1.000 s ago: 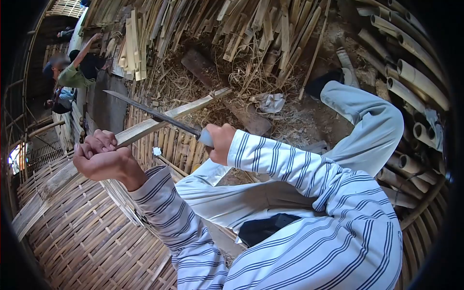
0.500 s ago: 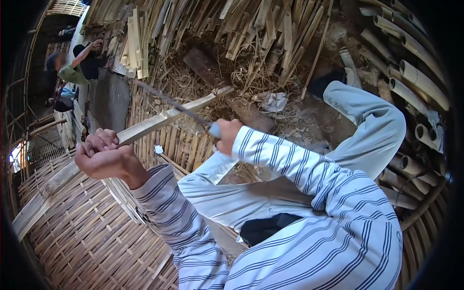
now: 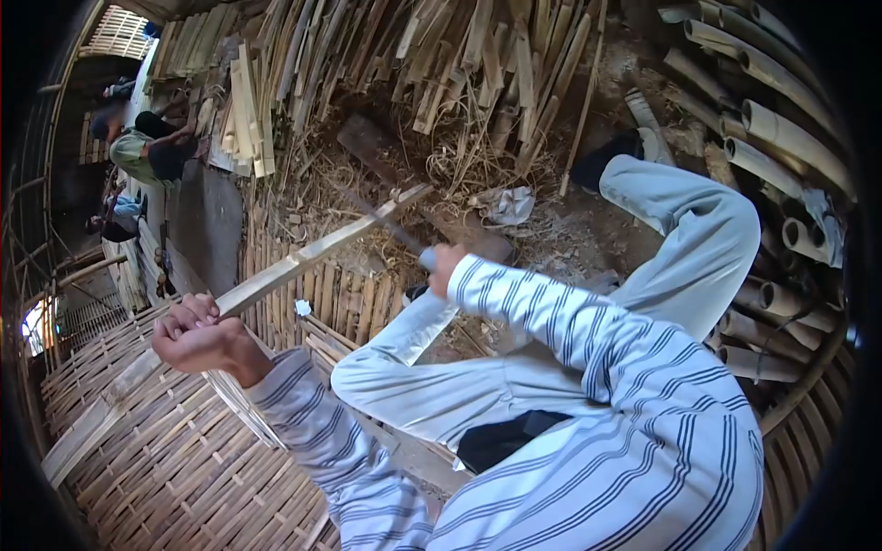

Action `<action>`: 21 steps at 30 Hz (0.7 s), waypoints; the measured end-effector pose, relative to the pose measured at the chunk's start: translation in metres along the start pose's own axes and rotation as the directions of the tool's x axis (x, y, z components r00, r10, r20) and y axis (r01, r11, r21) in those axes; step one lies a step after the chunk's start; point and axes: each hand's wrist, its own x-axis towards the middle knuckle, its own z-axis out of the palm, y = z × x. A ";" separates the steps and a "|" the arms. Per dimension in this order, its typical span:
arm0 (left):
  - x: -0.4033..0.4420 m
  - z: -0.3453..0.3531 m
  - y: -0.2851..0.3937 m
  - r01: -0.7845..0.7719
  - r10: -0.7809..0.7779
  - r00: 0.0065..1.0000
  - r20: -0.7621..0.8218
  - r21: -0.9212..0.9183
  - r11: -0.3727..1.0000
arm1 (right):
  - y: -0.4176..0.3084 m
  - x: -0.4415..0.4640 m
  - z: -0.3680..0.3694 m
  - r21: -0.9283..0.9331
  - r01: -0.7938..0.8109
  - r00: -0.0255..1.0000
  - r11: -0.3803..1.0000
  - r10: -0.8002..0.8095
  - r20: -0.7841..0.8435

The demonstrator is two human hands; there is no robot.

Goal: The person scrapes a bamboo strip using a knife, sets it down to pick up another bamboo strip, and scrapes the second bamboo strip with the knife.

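A long pale bamboo strip (image 3: 308, 254) runs diagonally from the lower left up to the middle of the view. My left hand (image 3: 204, 338) is closed around it, palm turned up. My right hand (image 3: 446, 268) grips the grey-blue handle of a long knife (image 3: 400, 233). The blade is blurred and crosses the strip near its far end; whether it touches the wood cannot be made out.
Split bamboo (image 3: 441, 55) is piled at the top, with shavings and a crumpled white bag (image 3: 508, 206) below it. Bamboo tubes (image 3: 781, 129) are stacked at the right. A woven bamboo mat (image 3: 211, 441) lies lower left. Other people (image 3: 138, 151) sit at the upper left.
My right hand and the knife have moved right and slightly down, toward the strip's far end. My left hand keeps its hold, a little lower in view. A person at the upper left has lowered an arm.
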 end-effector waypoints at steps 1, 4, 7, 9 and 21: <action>0.001 -0.002 -0.002 0.016 -0.015 1.000 0.017 -0.026 1.000 | -0.016 -0.018 -0.019 0.044 0.114 0.993 0.992 -0.112 -0.047; -0.008 0.005 -0.001 -0.030 0.031 0.999 -0.019 0.031 0.999 | -0.057 -0.050 -0.047 0.082 0.314 0.949 0.946 -0.313 -0.029; -0.006 0.003 -0.001 -0.019 0.019 0.999 0.026 0.010 1.000 | -0.065 -0.057 -0.052 0.119 0.274 0.959 0.955 -0.281 0.047; -0.005 0.000 -0.003 -0.017 0.016 1.000 0.019 0.027 0.999 | -0.036 -0.039 -0.037 0.120 0.245 0.963 0.962 -0.256 0.089; -0.007 0.008 -0.002 -0.032 0.032 0.999 0.000 0.018 0.999 | -0.023 -0.014 -0.011 0.108 0.149 0.985 0.983 -0.138 -0.107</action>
